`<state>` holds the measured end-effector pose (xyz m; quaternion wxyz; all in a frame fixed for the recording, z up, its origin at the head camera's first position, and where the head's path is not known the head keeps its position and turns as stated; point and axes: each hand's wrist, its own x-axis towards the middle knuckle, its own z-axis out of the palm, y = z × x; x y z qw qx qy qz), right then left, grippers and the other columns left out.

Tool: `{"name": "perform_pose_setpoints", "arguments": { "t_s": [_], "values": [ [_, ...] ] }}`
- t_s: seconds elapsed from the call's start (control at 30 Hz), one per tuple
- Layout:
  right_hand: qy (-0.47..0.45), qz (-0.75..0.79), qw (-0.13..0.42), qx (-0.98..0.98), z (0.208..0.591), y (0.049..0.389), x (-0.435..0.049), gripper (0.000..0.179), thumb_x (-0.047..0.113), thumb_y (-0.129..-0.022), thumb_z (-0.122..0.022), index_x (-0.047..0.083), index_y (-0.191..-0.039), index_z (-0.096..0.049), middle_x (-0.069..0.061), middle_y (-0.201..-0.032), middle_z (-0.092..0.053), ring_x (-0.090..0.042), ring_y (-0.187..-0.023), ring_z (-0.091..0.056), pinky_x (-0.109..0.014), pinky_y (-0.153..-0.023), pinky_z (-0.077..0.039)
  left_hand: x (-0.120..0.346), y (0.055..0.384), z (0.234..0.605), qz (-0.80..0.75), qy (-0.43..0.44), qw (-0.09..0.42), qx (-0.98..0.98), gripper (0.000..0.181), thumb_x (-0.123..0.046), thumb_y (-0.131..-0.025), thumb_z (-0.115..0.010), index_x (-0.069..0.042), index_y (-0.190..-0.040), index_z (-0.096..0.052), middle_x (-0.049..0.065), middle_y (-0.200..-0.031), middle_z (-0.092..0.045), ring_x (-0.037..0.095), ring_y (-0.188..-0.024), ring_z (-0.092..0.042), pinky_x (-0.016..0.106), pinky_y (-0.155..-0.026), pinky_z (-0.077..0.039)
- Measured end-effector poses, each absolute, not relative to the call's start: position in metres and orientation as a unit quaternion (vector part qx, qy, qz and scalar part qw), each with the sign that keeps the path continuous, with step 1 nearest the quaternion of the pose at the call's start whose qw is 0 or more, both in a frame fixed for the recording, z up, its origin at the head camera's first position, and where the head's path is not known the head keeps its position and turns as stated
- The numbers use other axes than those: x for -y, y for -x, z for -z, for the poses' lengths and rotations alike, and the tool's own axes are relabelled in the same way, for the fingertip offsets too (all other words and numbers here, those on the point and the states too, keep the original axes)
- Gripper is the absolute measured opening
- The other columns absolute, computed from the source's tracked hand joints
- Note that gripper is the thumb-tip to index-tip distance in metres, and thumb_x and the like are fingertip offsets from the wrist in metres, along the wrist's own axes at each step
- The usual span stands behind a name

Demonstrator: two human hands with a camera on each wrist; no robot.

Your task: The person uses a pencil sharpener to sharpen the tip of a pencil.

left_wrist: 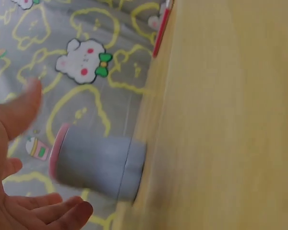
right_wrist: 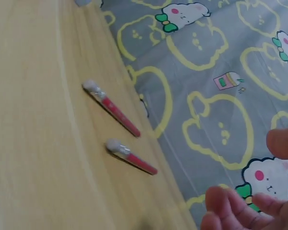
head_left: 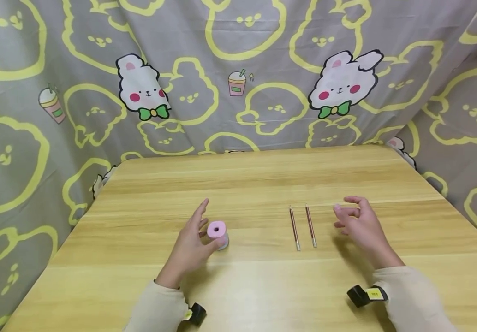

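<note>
A pencil sharpener (head_left: 217, 227), grey with a pink top and a dark round hole in it, stands upright on the table. My left hand (head_left: 192, 245) is beside it on the left, thumb and fingers spread. In the left wrist view a gap shows between the fingers and the sharpener's grey body (left_wrist: 93, 163). Two red pencils, the left one (head_left: 294, 228) and the right one (head_left: 311, 226), lie side by side with their eraser ends towards me. Right of them hovers my right hand (head_left: 363, 230), its fingers loosely bent and holding nothing.
The wooden table (head_left: 247, 299) reaches back to a grey curtain (head_left: 263, 46) printed with yellow outlines and white rabbits. A black wrist camera (head_left: 197, 314) is strapped below the left hand and another black camera (head_left: 357, 295) below the right.
</note>
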<state>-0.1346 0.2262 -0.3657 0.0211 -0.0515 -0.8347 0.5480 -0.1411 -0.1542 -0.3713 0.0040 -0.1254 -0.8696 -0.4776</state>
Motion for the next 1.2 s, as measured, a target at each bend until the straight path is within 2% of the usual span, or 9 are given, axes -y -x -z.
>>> {"name": "perform_pose_setpoints", "arguments": {
  "t_s": [0.13,0.27,0.5,0.77,1.03,1.2],
  "values": [
    [0.044,-0.508,0.003,0.86,0.374,0.139,-0.218,0.049,0.036,-0.1,-0.054,-0.004,-0.127,-0.048,-0.019,-0.105,-0.06,-0.02,-0.081,-0.063,-0.028,-0.066,-0.056,0.151,0.14,0.374,0.483,0.124,0.006,0.867,0.098,-0.011,-0.08,-0.081,-0.023,-0.155,-0.019,0.02,-0.153,-0.029,0.039,-0.131,-0.042,0.043,-0.1,-0.047],
    [0.028,-0.495,-0.013,0.869,0.382,0.138,-0.214,0.035,0.027,-0.1,-0.057,-0.003,-0.116,-0.058,-0.013,-0.092,-0.061,-0.019,-0.075,-0.06,-0.028,-0.061,-0.054,0.151,0.14,0.375,0.482,0.124,0.009,0.868,0.093,-0.009,-0.08,-0.081,-0.018,-0.153,-0.024,0.023,-0.148,-0.038,0.039,-0.126,-0.048,0.042,-0.098,-0.048],
    [-0.011,-0.507,-0.063,0.86,0.387,0.135,-0.212,0.031,0.019,-0.098,-0.06,-0.002,-0.12,-0.061,-0.012,-0.091,-0.057,-0.021,-0.07,-0.057,-0.03,-0.056,-0.054,0.15,0.137,0.379,0.457,0.136,0.003,0.879,0.082,-0.011,-0.083,-0.078,-0.011,-0.15,-0.032,0.02,-0.141,-0.048,0.035,-0.12,-0.054,0.043,-0.099,-0.048],
    [-0.058,-0.49,-0.089,0.865,0.394,0.137,-0.207,0.032,0.016,-0.096,-0.062,-0.001,-0.123,-0.062,-0.008,-0.077,-0.056,-0.019,-0.063,-0.053,-0.028,-0.051,-0.051,0.153,0.133,0.385,0.417,0.14,0.024,0.898,0.072,-0.01,-0.084,-0.077,-0.002,-0.145,-0.039,0.018,-0.134,-0.055,0.033,-0.116,-0.058,0.042,-0.097,-0.049],
    [-0.082,-0.386,-0.047,0.918,0.393,0.137,-0.209,0.031,0.025,-0.094,-0.065,0.006,-0.119,-0.068,0.001,-0.072,-0.055,-0.015,-0.062,-0.046,-0.025,-0.05,-0.039,0.151,0.135,0.384,0.4,0.145,0.031,0.904,0.059,-0.008,-0.086,-0.074,0.001,-0.138,-0.047,0.021,-0.128,-0.058,0.035,-0.111,-0.06,0.045,-0.094,-0.051],
    [-0.089,-0.367,-0.028,0.925,0.393,0.138,-0.213,0.034,0.026,-0.094,-0.065,0.007,-0.123,-0.066,0.002,-0.073,-0.056,-0.014,-0.064,-0.047,-0.025,-0.052,-0.039,0.149,0.137,0.384,0.396,0.147,0.028,0.906,0.056,-0.008,-0.086,-0.074,0.001,-0.135,-0.049,0.021,-0.127,-0.059,0.035,-0.11,-0.061,0.046,-0.094,-0.051]
  ]
}}
